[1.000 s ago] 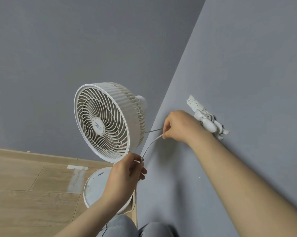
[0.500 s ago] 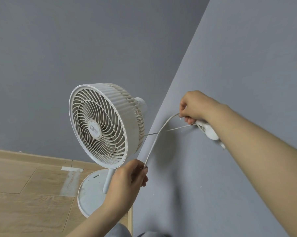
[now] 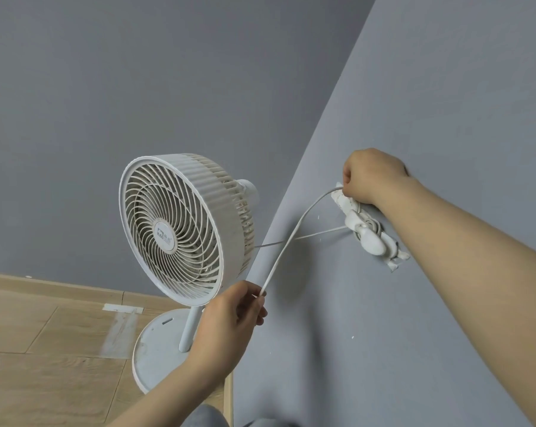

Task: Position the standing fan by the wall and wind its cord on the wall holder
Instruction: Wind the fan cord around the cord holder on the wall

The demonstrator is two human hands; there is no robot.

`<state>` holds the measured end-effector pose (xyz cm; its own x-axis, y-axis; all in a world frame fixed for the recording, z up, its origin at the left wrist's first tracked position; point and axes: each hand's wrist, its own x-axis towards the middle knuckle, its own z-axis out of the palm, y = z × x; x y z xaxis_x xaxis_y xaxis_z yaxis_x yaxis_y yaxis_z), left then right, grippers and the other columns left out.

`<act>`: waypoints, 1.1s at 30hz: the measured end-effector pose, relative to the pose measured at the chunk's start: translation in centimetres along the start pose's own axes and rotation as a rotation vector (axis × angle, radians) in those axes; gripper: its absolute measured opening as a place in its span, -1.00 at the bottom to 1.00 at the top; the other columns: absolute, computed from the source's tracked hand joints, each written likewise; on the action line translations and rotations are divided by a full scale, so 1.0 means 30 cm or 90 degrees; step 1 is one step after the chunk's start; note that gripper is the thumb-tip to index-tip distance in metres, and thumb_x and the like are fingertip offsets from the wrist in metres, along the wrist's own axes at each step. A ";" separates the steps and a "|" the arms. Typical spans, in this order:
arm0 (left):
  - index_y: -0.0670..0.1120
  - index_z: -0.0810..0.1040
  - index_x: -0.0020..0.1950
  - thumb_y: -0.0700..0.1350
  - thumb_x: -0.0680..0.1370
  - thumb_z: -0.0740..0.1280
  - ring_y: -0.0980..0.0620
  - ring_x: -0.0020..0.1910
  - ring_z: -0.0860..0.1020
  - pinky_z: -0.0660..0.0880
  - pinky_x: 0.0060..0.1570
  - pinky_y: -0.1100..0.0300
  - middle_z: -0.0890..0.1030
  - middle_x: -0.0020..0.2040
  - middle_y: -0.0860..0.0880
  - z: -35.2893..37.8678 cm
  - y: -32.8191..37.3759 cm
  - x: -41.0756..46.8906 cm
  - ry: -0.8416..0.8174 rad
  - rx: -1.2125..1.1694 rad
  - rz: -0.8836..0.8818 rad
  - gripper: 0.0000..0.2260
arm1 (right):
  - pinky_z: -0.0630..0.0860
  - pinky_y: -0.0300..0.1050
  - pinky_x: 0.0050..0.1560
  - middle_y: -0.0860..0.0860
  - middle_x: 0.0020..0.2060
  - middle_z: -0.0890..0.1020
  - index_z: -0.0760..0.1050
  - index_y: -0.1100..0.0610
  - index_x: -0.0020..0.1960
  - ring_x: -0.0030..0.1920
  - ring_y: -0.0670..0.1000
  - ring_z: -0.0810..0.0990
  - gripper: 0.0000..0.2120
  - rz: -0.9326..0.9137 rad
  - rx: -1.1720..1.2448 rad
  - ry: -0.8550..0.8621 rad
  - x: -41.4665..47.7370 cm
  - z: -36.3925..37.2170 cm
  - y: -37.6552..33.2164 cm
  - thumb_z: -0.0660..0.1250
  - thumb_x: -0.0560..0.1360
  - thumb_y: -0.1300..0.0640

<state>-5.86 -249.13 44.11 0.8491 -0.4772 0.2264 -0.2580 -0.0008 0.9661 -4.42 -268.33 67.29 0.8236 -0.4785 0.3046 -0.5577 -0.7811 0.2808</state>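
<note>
A white standing fan stands on its round base in the corner, close to the grey right wall. Its white cord arcs from my left hand, which pinches it low beside the fan, up to my right hand. My right hand grips the cord at the top end of the white wall holder, which carries a few turns of cord. A taut thinner stretch of cord runs from behind the fan head to the holder's middle.
Two grey walls meet in a corner behind the fan. The wood-look floor has a pale tape patch left of the base. A wooden skirting runs along the back wall. My grey-trousered knee shows at the bottom.
My right hand has carried the cord up and right, from below the holder to its top end. My left hand keeps its pinch lower on the cord. The view has shifted slightly.
</note>
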 end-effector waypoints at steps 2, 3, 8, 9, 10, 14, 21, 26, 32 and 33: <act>0.05 0.54 -0.17 -0.18 0.56 0.30 0.13 -0.31 0.63 0.60 -0.16 0.09 0.66 -0.30 0.07 0.004 0.011 0.001 -0.001 -0.005 0.001 -0.85 | 0.45 -0.12 -0.11 0.11 -0.03 0.65 0.62 0.15 -0.04 0.01 0.19 0.60 -0.85 0.021 0.019 0.014 -0.002 -0.012 0.008 0.34 0.41 0.23; 0.04 0.54 -0.17 -0.18 0.56 0.30 0.13 -0.31 0.63 0.60 -0.16 0.09 0.66 -0.30 0.06 0.006 0.020 0.000 -0.001 -0.007 0.004 -0.85 | 0.46 -0.12 -0.11 0.12 -0.04 0.65 0.62 0.16 -0.05 0.00 0.19 0.60 -0.86 0.032 0.033 0.021 -0.009 -0.022 0.016 0.35 0.41 0.23; 0.04 0.53 -0.21 -0.19 0.55 0.31 0.12 -0.35 0.61 0.58 -0.29 -0.02 0.66 -0.30 0.03 0.000 0.057 -0.017 0.003 -0.024 0.004 -0.82 | 0.58 -0.10 -0.06 0.17 -0.18 0.70 0.63 0.23 -0.11 -0.10 0.18 0.66 -0.86 0.095 0.110 0.010 -0.053 -0.079 0.043 0.31 0.40 0.29; 0.04 0.53 -0.21 -0.20 0.55 0.31 0.12 -0.35 0.61 0.57 -0.34 -0.04 0.66 -0.30 0.02 -0.005 0.062 -0.021 0.004 -0.027 0.003 -0.81 | 0.60 -0.08 -0.03 0.16 -0.23 0.71 0.64 0.24 -0.12 -0.13 0.16 0.69 -0.84 0.107 0.129 -0.004 -0.066 -0.090 0.046 0.29 0.40 0.30; 0.03 0.53 -0.21 -0.21 0.55 0.30 0.11 -0.35 0.61 0.57 -0.35 -0.05 0.66 -0.30 0.02 -0.012 0.068 -0.024 0.007 -0.027 0.005 -0.81 | 0.61 -0.05 0.01 0.15 -0.26 0.72 0.64 0.25 -0.10 -0.15 0.14 0.70 -0.83 0.112 0.151 -0.018 -0.081 -0.099 0.048 0.27 0.41 0.31; -0.03 0.55 -0.17 -0.25 0.55 0.29 0.10 -0.36 0.61 0.58 -0.29 -0.01 0.65 -0.32 -0.03 -0.027 0.078 -0.028 0.017 -0.027 0.020 -0.84 | 0.60 -0.01 0.05 0.15 -0.24 0.71 0.52 0.15 -0.12 -0.14 0.15 0.71 -0.88 0.103 0.269 -0.043 -0.160 -0.110 0.050 0.21 0.48 0.27; -0.03 0.55 -0.18 -0.27 0.54 0.30 0.09 -0.39 0.59 0.54 -0.29 0.30 0.65 -0.34 -0.04 -0.024 0.090 -0.028 0.011 -0.035 0.035 -0.82 | 0.56 -0.06 -0.01 0.06 -0.17 0.65 0.51 0.07 -0.10 -0.12 0.11 0.65 -0.93 0.088 0.417 0.058 -0.320 -0.080 0.066 0.25 0.50 0.17; -0.02 0.54 -0.20 -0.25 0.54 0.31 0.11 -0.40 0.59 0.50 -0.31 0.36 0.65 -0.31 0.02 -0.016 0.103 -0.024 0.006 -0.018 0.051 -0.83 | 0.49 -0.12 -0.08 0.08 -0.10 0.60 0.49 0.02 -0.14 -0.11 0.14 0.60 -0.93 0.088 0.433 0.132 -0.425 -0.054 0.067 0.28 0.50 0.15; -0.02 0.54 -0.23 -0.18 0.54 0.33 0.14 -0.41 0.57 0.45 -0.36 0.38 0.65 -0.33 0.05 -0.013 0.110 -0.021 0.007 0.014 0.058 -0.84 | 0.47 -0.16 -0.14 0.05 -0.05 0.46 0.50 0.00 -0.16 -0.24 0.06 0.60 -0.89 0.097 0.492 0.192 -0.554 -0.020 0.050 0.36 0.48 0.18; -0.02 0.54 -0.23 -0.18 0.54 0.33 0.15 -0.42 0.57 0.43 -0.37 0.39 0.65 -0.33 0.05 -0.009 0.109 -0.022 0.005 0.022 0.060 -0.84 | 0.43 -0.26 -0.19 0.04 -0.06 0.45 0.49 0.00 -0.17 -0.26 0.03 0.59 -0.89 0.099 0.490 0.199 -0.572 -0.006 0.047 0.36 0.48 0.17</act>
<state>-7.13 -248.58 47.16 0.8240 -0.4692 0.3175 -0.3531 0.0130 0.9355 -19.37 -261.16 62.62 0.6135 -0.5581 0.5586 -0.3425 -0.8255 -0.4486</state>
